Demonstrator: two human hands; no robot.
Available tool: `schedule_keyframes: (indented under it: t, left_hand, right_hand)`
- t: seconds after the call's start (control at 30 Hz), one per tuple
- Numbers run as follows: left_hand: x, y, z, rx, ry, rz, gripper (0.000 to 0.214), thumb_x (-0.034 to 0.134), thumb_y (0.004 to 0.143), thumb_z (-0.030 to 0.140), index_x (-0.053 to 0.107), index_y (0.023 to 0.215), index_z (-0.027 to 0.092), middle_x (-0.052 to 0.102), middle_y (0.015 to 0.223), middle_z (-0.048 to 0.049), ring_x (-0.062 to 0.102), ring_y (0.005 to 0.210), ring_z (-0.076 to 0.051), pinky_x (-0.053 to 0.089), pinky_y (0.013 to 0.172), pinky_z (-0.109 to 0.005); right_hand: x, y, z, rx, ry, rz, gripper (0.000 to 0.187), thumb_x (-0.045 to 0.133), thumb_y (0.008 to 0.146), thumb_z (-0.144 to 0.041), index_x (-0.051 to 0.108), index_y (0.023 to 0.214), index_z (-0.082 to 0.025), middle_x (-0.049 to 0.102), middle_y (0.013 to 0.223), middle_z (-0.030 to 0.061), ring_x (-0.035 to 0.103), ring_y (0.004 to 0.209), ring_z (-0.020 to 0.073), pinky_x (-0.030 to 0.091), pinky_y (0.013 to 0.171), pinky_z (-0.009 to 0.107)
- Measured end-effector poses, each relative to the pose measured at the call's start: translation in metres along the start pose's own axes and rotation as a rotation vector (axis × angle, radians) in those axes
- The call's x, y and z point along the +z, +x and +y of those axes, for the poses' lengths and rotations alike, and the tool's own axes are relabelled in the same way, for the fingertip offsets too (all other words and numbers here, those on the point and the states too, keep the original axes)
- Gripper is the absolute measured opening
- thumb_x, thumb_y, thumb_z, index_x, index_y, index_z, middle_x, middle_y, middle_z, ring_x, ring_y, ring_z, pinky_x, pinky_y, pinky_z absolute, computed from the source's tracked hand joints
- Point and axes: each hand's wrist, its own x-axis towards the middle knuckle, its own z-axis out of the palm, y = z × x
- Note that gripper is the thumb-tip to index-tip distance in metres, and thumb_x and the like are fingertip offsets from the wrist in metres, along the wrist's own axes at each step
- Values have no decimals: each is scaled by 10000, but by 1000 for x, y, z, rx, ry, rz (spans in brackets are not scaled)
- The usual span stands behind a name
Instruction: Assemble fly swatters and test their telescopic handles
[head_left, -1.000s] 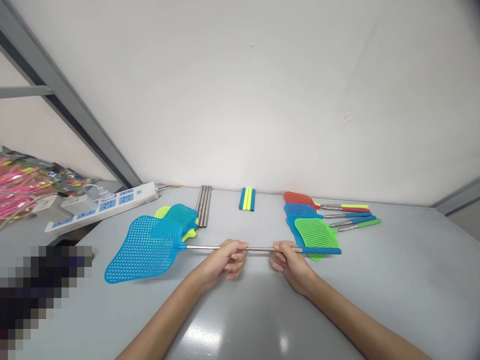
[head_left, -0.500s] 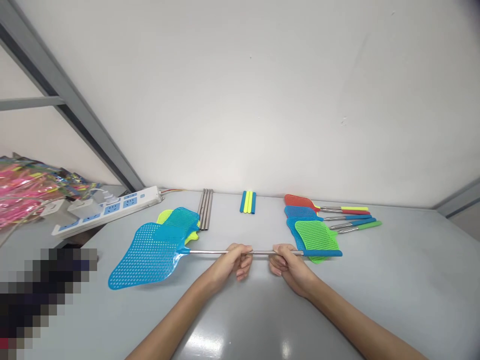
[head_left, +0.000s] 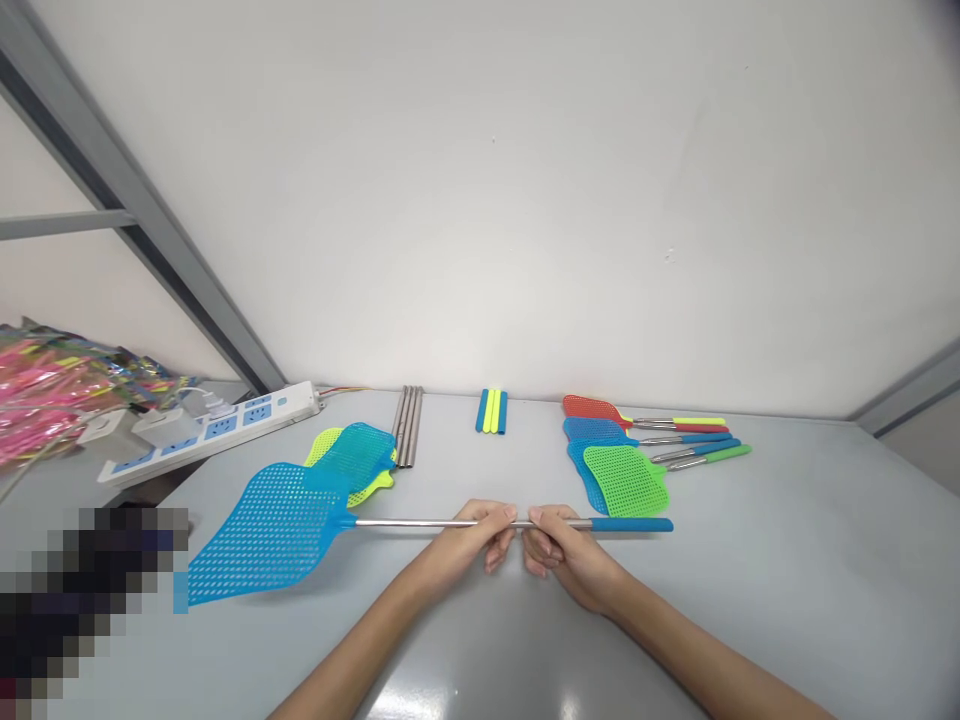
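A blue fly swatter lies level across my front, its mesh head at the left and its blue grip at the right. My left hand pinches the thin metal rod near its middle between thumb and fingers. Close beside it, with a small gap, my right hand grips the same rod, left of the blue grip. Both hands are closed. Behind the held swatter's head lie loose swatter heads, a teal one over a yellow one.
Several metal tubes and blue and yellow grip sleeves lie near the wall. At right is a group of swatters, including a green one and a red one. A power strip and bagged pink items are at left.
My hands have come closer together along the rod. The swatter now appears slightly lower and further left, while the whole view has shifted a little.
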Motion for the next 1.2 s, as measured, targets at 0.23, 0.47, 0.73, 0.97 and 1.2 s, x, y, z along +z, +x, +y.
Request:
schedule_keyframes:
  t: [0.23,0.47,0.73,0.97,1.2]
  left_hand:
    - [4,1,-3,11,37,-10,435,343,786,406,401,442,146,349,362,40,352,380,-73,286,445,-207]
    - [10,1,-4,-3,27,-44,499,318,776,464,450,425,136,353,326,31,436,396,-98,332,454,-207]
    - [9,3,-4,-35,-132,-129,412,346,782,385,339,433,164,362,313,41,363,327,-77,322,428,-213]
    - [9,18,-7,-62,-206,-204,371,362,775,335,306,448,169,363,326,44,334,330,-70,293,417,-213]
    - [8,30,-7,-34,-152,-230,365,349,777,324,322,448,170,387,335,35,354,349,-78,302,449,-224]
  right_hand:
    - [3,-1,3,-6,-6,-48,388,421,779,-313,386,424,-162,256,395,-58,234,399,70,272,459,251]
    - [4,-1,8,23,-25,-64,398,418,766,-376,377,433,-163,245,383,-65,295,381,73,254,455,241]
    - [1,-5,5,31,-14,-8,394,436,755,-332,357,410,-160,253,389,-60,340,398,77,272,473,239]
    - [-10,-10,-3,55,9,24,345,407,773,-256,356,444,-165,250,418,-58,273,415,73,289,498,253]
    - [-17,-8,-8,32,0,79,334,418,763,-233,362,441,-166,223,410,-63,216,416,72,270,482,248]
